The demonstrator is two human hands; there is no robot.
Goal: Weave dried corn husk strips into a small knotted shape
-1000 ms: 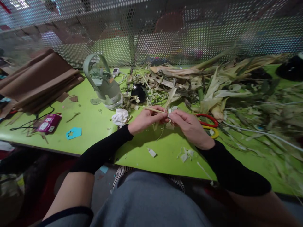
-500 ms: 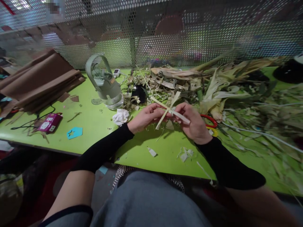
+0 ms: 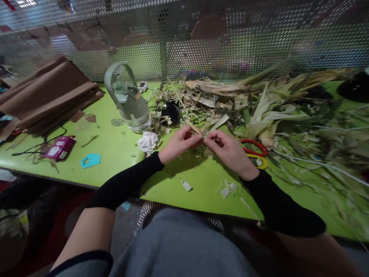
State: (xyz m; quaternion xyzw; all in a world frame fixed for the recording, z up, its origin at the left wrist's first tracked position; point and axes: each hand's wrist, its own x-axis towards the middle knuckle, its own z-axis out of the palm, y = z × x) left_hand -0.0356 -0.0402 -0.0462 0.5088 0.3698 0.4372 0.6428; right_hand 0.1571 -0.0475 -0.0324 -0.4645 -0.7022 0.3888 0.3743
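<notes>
Pale, flat corn husk strips (image 3: 218, 123) are pinched between my two hands just above the table. My left hand (image 3: 182, 141) grips them with thumb and fingers, and one strip sticks up past its index finger. My right hand (image 3: 227, 150) closes thumb and forefinger on the same strips, its fingertips almost touching the left ones. Where the strips meet is hidden by the fingers. Beside my right wrist lie scissors with a red handle loop (image 3: 253, 147) and a yellow one. A crumpled white tissue (image 3: 148, 142) rests left of my left hand.
Dried and green husks (image 3: 266, 115) heap along the back and right. A pale green water bottle (image 3: 131, 104) stands behind the tissue. Brown folded paper (image 3: 49, 96), a purple box (image 3: 61, 148) and a blue paper piece (image 3: 90, 160) lie left. A perforated metal screen (image 3: 184, 42) closes off the back.
Half a second ago the strips showed as an open cross between my hands. Now my right hand has turned in and pinches at their middle, covering the crossing.
</notes>
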